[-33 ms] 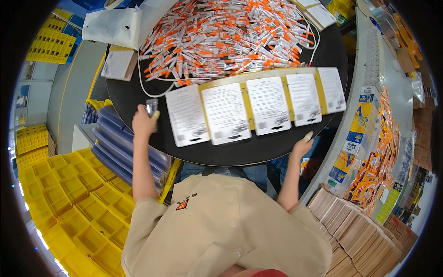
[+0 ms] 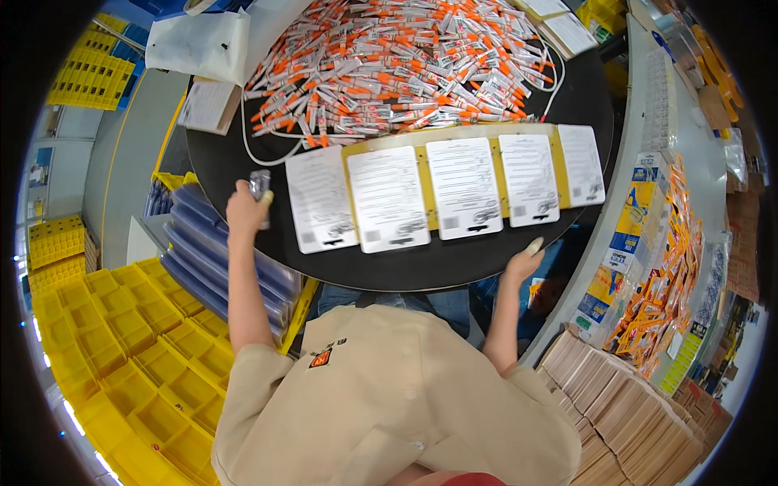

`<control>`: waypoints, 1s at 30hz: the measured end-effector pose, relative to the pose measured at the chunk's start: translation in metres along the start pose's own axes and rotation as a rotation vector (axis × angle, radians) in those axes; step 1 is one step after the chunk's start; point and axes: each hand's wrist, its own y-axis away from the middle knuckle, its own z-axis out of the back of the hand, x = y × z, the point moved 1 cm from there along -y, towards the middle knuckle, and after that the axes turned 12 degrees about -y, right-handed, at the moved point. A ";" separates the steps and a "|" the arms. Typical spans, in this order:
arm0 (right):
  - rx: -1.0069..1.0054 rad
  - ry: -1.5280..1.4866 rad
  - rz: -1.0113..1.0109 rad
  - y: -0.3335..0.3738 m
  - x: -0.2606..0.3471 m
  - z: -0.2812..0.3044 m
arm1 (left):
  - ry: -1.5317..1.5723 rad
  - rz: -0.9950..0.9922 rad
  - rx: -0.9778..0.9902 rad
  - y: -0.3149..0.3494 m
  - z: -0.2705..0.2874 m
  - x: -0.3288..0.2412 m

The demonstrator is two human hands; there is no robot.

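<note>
Black surface (image 2: 348, 272) bears five cards (image 2: 464, 186) already set out, tubes (image 2: 389, 73) loose beyond; left hand (image 2: 246, 211) grips clear plastic (image 2: 259, 185), right hand's (image 2: 523, 264) grip I cannot tell.

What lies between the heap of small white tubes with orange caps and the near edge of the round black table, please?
In the head view, five white rectangular cards overlapping a yellow strip lie there, then bare black tabletop along the near edge.

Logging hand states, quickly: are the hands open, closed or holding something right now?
Left hand: closed, holding a clear plastic piece.
Right hand: by the table edge; open or closed cannot be told.
</note>
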 end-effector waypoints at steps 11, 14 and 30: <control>0.144 0.275 0.710 0.090 0.026 0.014 | 1.573 0.097 -0.083 -0.021 0.038 -0.011; 0.462 0.605 1.304 0.079 0.095 0.013 | 1.323 -0.080 -0.082 -0.007 0.040 -0.044; 1.119 0.096 1.785 0.184 0.113 -0.081 | 1.536 -0.560 0.249 0.077 0.125 -0.115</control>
